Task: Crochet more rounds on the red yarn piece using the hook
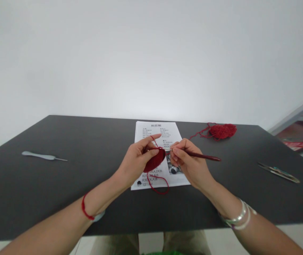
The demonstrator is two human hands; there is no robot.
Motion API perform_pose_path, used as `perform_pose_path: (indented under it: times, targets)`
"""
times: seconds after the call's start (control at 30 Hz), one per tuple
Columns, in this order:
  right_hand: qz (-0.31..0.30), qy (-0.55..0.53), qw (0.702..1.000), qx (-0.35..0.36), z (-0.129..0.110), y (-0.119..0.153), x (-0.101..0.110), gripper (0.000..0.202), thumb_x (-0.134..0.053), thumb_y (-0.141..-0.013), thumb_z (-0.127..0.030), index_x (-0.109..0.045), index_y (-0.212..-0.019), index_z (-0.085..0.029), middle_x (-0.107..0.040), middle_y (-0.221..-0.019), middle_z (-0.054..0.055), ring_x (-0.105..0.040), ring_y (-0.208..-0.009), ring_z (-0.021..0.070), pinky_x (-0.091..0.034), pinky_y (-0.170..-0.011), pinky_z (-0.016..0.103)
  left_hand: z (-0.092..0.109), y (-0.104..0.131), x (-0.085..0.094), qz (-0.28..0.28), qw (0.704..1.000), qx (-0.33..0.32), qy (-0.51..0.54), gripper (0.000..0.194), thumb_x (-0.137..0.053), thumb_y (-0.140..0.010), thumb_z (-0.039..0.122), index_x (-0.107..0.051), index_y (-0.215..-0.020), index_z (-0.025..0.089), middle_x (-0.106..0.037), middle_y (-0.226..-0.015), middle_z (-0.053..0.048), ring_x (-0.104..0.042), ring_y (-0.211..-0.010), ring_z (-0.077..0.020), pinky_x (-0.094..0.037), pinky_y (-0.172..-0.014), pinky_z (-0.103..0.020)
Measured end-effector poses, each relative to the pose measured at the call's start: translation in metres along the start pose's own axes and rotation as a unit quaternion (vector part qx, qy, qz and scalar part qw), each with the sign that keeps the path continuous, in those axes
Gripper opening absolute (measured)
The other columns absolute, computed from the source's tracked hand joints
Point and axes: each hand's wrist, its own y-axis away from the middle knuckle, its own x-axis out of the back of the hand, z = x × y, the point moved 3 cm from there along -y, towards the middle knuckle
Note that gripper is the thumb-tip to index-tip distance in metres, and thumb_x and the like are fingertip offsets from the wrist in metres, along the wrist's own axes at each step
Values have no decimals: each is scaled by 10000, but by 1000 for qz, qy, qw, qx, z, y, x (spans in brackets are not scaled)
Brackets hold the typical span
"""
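Between thumb and fingers, my left hand [138, 156] pinches a dark red crocheted piece [155, 161], its index finger raised with red yarn looped over it. My right hand [187, 157] grips a crochet hook with a brown-red handle [207, 156]; the hook's thin metal tip meets the top edge of the piece. A loose strand of red yarn [162, 193] hangs in a loop below the piece. Both hands are above a printed sheet [140, 136] with text and a picture, which they partly cover.
A ball of red yarn [223, 131] lies at the back right, its strand trailing toward my right hand. A grey-handled hook [39, 155] lies on the left of the dark table [87, 141]. Small scissors or snips [279, 171] lie at the right.
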Motion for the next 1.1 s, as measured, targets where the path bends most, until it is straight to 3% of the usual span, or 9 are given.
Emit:
perform_pose_path:
  times: [0.17,0.27,0.37,0.5,0.73,0.87,0.97,1.03,1.1]
  targets:
    - [-66,273,936,212,-20,8,-1,128,-563,-834,-108,-538,-816,-232,-594,-779,6,-566,-678,129,-454,-584,249,3,-2,3,-11,997,-33,-62,391,-616,-749,172,-677,-1135,182,-626,-795,-1,-535,-755,-146,-398,-732,-260]
    - [-94,314,909,257,-27,10,-1,152,-542,-840,-83,-536,-822,-234,-592,-750,1,-576,-676,128,-461,-596,246,2,-1,3,-19,996,-41,-78,391,-610,-751,168,-678,-1135,177,-631,-799,-9,-542,-777,-157,-402,-760,-275]
    - [-81,275,938,197,-24,7,3,142,-571,-830,-95,-551,-782,-227,-598,-733,-5,-565,-650,123,-447,-574,244,2,-1,3,-27,995,-44,-84,372,-612,-753,165,-685,-1118,181,-636,-793,-8,-542,-766,-154,-405,-777,-285]
    - [-21,41,999,27,-12,1,9,152,-618,-812,-156,-542,-692,-210,-552,-631,-34,-466,-508,94,-365,-463,224,4,-1,4,-33,997,-33,-63,358,-616,-752,154,-687,-1102,173,-650,-813,-17,-553,-778,-155,-409,-767,-281]
    - [-17,-139,984,-106,-1,-2,-4,165,-650,-770,-222,-525,-667,-192,-514,-594,-35,-408,-493,84,-318,-433,199,1,4,-5,-66,993,49,81,512,-699,-690,162,-610,-1193,141,-573,-643,49,-505,-587,-96,-392,-602,-237]
    - [-8,121,992,47,5,5,-1,85,-572,-842,-194,-527,-775,-221,-538,-727,-11,-457,-577,111,-386,-502,237,-4,5,-13,-45,983,91,154,608,-740,-643,142,-577,-1229,128,-571,-620,56,-497,-567,-83,-374,-570,-216]
    - [-36,346,908,235,4,15,-2,116,-534,-847,-115,-546,-841,-230,-559,-808,24,-520,-713,155,-451,-628,297,-6,4,-17,-43,967,136,213,557,-763,-617,126,-625,-1157,130,-570,-607,50,-489,-560,-72,-369,-571,-204]
    - [-65,381,873,299,3,19,-2,156,-531,-846,-89,-551,-884,-239,-570,-834,28,-536,-749,163,-462,-655,307,-7,3,-16,-57,951,173,248,489,-762,-601,101,-668,-1079,132,-580,-630,36,-505,-582,-74,-392,-604,-206]
    - [-72,323,903,272,-1,16,-1,147,-547,-849,-103,-549,-886,-246,-582,-840,17,-544,-711,143,-457,-607,276,-7,3,-13,-73,939,208,263,444,-746,-589,69,-694,-1025,142,-600,-676,18,-533,-608,-83,-421,-637,-218]
